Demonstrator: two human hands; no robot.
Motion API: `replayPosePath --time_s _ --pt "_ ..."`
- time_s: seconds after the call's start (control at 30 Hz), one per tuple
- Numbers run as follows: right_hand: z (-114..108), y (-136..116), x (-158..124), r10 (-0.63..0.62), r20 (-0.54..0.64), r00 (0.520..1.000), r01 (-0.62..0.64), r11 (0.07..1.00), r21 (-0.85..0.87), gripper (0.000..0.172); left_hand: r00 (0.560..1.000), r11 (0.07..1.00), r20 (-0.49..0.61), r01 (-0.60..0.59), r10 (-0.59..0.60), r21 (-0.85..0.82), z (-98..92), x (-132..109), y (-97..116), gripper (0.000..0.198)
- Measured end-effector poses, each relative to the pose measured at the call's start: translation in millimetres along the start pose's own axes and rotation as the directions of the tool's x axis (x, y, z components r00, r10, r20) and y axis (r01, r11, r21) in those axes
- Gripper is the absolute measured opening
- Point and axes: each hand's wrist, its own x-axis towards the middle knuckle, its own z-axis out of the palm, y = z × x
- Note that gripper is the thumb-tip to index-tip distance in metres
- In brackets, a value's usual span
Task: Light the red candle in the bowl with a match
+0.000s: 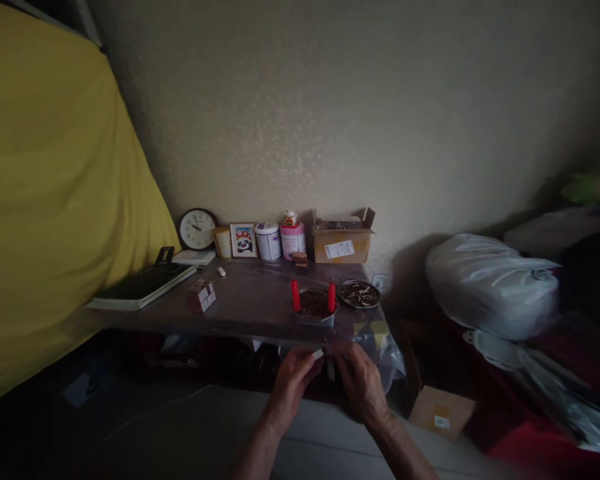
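My left hand [296, 375] is closed on a small whitish piece [318, 354], likely part of a matchbox, in front of the table's near edge. Close beside it on the right, my right hand [359, 377] has its fingers pinched together; what they hold is blurred. Between the hands hangs a small pale strip [331, 368]. Just beyond them on the table [250, 293] is a round tin [316, 305] with dark filling. Two upright red candles stand in it, one at the left [295, 295] and one at the right [331, 297]. A round dish [359, 294] of matchsticks sits right of the tin.
A cube [201, 296] and a black-topped book [143, 287] are at left. Along the wall stand a clock [198, 229], a panda picture [244, 241], canisters [268, 241] and a cardboard box [343, 244]. White bags [490, 283] lie at right; a yellow cloth [65, 167] hangs left.
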Motion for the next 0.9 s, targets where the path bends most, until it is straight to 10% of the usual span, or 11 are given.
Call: replayPosePath --time_s 0.23,0.63,0.9 --pt "1 1 5 -0.116 0.041 0.992 0.119 0.99 -0.08 0.019 0.999 1.0 -0.051 -0.018 0.02 0.023 -0.7 3 -2 0.017" --pt "-12 19 13 0.364 -0.157 0.918 -0.338 0.925 0.172 0.019 0.997 0.997 -0.075 0.016 -0.011 0.069 -2.5 1 0 0.026" --pt "-3 -5 5 0.085 -0.013 0.996 -0.083 0.992 0.091 0.011 0.999 0.999 -0.028 -0.019 0.02 0.05 1.4 -1 0 0.02"
